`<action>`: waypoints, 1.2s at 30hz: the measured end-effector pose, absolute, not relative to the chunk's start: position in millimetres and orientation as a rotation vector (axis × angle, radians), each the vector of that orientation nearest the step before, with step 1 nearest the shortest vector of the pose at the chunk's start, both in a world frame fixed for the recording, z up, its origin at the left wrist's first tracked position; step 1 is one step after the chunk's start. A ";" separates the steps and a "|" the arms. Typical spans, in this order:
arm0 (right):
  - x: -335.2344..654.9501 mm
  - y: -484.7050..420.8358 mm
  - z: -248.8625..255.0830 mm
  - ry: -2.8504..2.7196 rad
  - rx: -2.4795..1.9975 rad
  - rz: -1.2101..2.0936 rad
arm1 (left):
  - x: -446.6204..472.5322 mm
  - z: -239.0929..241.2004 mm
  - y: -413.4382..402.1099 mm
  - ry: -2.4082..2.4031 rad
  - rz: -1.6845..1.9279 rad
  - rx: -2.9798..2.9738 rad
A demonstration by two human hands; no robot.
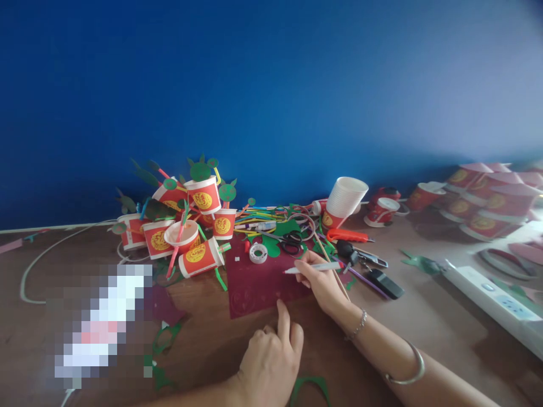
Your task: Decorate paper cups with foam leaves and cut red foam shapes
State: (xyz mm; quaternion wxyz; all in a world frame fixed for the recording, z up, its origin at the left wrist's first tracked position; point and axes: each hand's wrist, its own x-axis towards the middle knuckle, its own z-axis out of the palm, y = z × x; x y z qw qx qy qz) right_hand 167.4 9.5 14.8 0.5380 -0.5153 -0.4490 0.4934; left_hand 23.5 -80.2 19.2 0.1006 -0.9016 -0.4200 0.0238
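My right hand (pixel 322 282) pinches a white pen (pixel 311 269), its tip over a dark red felt sheet (pixel 254 288) that lies flat on the brown table (pixel 424 328). My left hand (pixel 271 356) rests near the sheet's front edge with its fingers curled and the forefinger stretched onto the felt. Nothing is in it. A bracelet and a bangle sit on my right wrist and forearm.
A pile of red paper cups with green cut-outs and straws (pixel 186 226) lies at the back left. A roll of tape (pixel 258 252), scissors (pixel 291 243), white cup stack (pixel 344 199), orange cutter (pixel 345 235) and more cups (pixel 479 203) crowd the back. A power strip (pixel 492 291) lies right.
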 end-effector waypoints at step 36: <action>169.3 14.1 14.3 -0.925 -1.152 1.031 | 24.2 15.4 -83.7 -1.221 0.009 -2.626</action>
